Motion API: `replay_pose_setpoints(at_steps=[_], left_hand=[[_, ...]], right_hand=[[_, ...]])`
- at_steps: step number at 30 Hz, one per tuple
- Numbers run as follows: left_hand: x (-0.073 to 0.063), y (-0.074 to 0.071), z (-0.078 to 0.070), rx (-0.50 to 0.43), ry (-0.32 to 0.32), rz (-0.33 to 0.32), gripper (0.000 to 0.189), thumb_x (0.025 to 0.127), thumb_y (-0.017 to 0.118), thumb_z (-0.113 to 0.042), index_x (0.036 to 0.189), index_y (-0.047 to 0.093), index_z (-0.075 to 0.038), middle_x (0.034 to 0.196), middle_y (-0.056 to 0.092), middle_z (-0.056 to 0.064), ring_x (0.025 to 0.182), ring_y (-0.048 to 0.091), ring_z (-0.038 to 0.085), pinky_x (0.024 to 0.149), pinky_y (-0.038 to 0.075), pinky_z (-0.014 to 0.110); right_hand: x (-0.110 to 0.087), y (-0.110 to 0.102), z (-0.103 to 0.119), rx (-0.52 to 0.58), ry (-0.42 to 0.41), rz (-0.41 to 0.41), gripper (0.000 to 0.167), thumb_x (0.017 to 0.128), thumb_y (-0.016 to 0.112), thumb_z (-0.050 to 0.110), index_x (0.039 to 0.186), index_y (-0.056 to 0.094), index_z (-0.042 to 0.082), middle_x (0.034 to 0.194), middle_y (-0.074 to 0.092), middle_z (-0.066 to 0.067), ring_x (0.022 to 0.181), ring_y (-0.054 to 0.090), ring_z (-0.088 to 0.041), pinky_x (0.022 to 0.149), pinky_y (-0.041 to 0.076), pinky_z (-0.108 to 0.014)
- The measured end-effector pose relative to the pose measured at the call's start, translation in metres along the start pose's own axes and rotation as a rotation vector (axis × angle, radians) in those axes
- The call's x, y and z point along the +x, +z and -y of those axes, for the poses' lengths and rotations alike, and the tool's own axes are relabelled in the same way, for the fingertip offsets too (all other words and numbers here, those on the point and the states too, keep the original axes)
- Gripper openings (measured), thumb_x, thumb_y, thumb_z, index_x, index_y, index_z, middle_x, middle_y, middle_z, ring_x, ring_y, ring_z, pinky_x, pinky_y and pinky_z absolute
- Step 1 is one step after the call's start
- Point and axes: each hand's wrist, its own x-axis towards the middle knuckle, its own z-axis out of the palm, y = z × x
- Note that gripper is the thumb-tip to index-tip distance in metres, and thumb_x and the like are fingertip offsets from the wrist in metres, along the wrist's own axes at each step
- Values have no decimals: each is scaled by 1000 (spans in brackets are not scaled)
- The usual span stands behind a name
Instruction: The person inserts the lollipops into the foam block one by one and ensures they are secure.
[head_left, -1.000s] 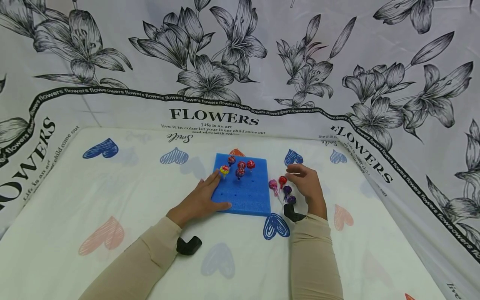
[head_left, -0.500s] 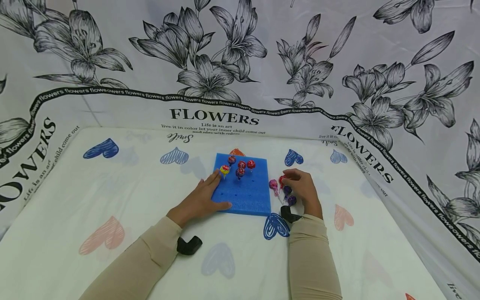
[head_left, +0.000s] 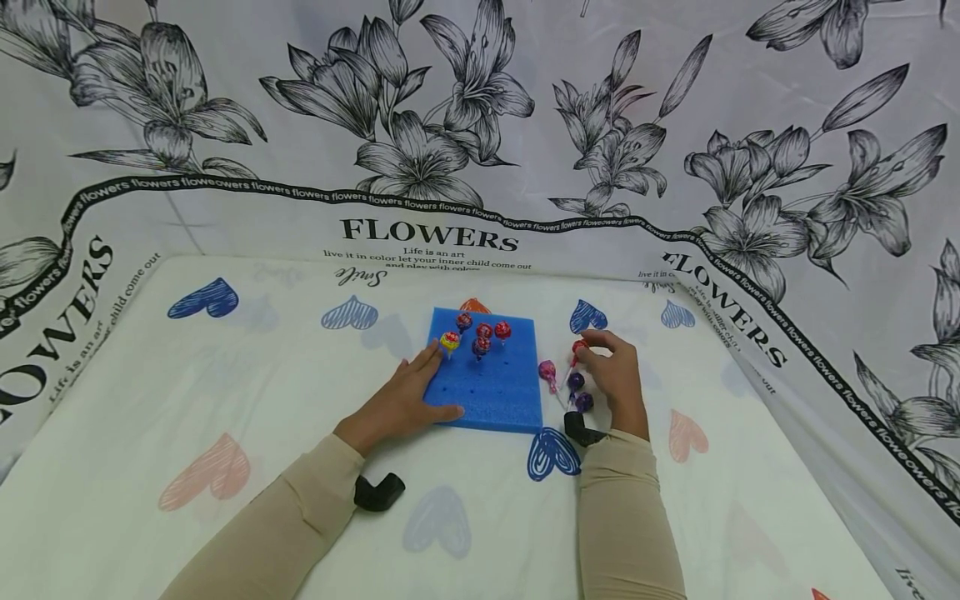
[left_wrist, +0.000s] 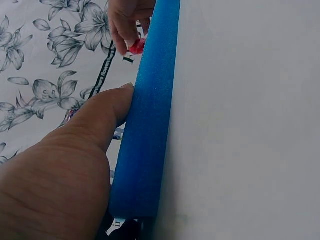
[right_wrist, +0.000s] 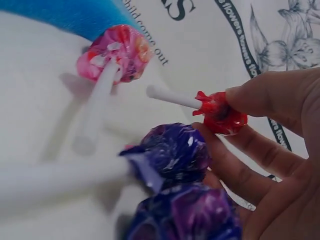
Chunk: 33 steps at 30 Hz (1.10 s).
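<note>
Right hand [head_left: 617, 377] has lifted the red lollipop [right_wrist: 218, 113] off the worktop [head_left: 225, 392]: half a second ago it lay with the loose ones, now the fingers [right_wrist: 260, 100] pinch its wrapped head, stick pointing toward the foam block [head_left: 487, 371]. Pink [head_left: 547, 372] and two purple lollipops [head_left: 576, 382] stay lying beside the block. Left hand [head_left: 401, 400] unchanged, flat, straight fingers pressing the block's left edge. Five lollipops [head_left: 480, 332] stand in it; judged: pick done, insertion pending.
</note>
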Motion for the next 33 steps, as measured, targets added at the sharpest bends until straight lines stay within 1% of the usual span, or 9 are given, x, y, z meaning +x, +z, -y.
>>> replay_pose_setpoints(at_steps=[5, 8, 11, 14, 17, 24, 28, 33], left_hand=[[0, 1, 1, -3, 4, -2, 102, 83, 67, -58, 154, 18, -4, 161, 5, 6, 145, 7, 26, 115, 2, 43], [0, 1, 1, -4, 9, -3, 102, 83, 67, -58, 153, 18, -3, 161, 5, 6, 145, 7, 26, 115, 2, 43], [0, 1, 1, 0, 10, -4, 102, 82, 67, -59, 153, 18, -3, 161, 5, 6, 145, 7, 25, 115, 2, 43], [0, 1, 1, 3, 13, -3, 102, 83, 67, -59, 153, 18, -3, 161, 5, 7, 145, 8, 26, 115, 2, 43], [0, 1, 1, 4, 10, -1, 102, 83, 67, -59, 153, 18, -3, 161, 5, 6, 145, 7, 26, 115, 3, 42], [0, 1, 1, 12, 6, 1, 102, 83, 66, -60, 154, 17, -4, 161, 4, 4, 145, 7, 26, 115, 3, 42], [0, 1, 1, 12, 2, 2, 102, 83, 66, -60, 154, 17, -4, 161, 4, 4, 145, 7, 25, 115, 3, 41], [0, 0, 0, 13, -1, 4, 102, 83, 66, -59, 154, 17, -4, 161, 4, 5, 145, 7, 25, 115, 3, 42]], right_hand=[[-1, -4, 6, 92, -63, -64, 34, 90, 68, 8, 124, 64, 3, 121, 59, -9, 103, 59, -24, 87, 50, -31], [-3, -6, 11, 141, -88, -107, 35, 89, 69, 6, 124, 65, 1, 117, 61, -10, 100, 59, -22, 84, 51, -27], [-4, -9, 17, 165, -94, -140, 37, 88, 71, 6, 124, 65, 1, 113, 64, -12, 97, 60, -20, 82, 51, -24], [-6, -11, 23, 178, -94, -157, 37, 88, 71, 7, 124, 65, 1, 112, 64, -12, 96, 59, -19, 82, 51, -22], [-10, -15, 31, 194, -126, -165, 36, 87, 72, 7, 123, 66, 1, 111, 64, -12, 96, 60, -19, 82, 51, -22], [-22, -24, 52, 287, -273, -178, 31, 86, 72, 0, 116, 69, 2, 110, 64, -13, 94, 64, -21, 82, 52, -24], [-28, -29, 62, 305, -351, -186, 30, 85, 71, -1, 115, 70, 3, 110, 64, -12, 94, 65, -20, 82, 53, -24], [-34, -36, 71, 334, -424, -197, 31, 85, 72, -3, 115, 70, 2, 108, 65, -13, 92, 65, -20, 80, 53, -24]])
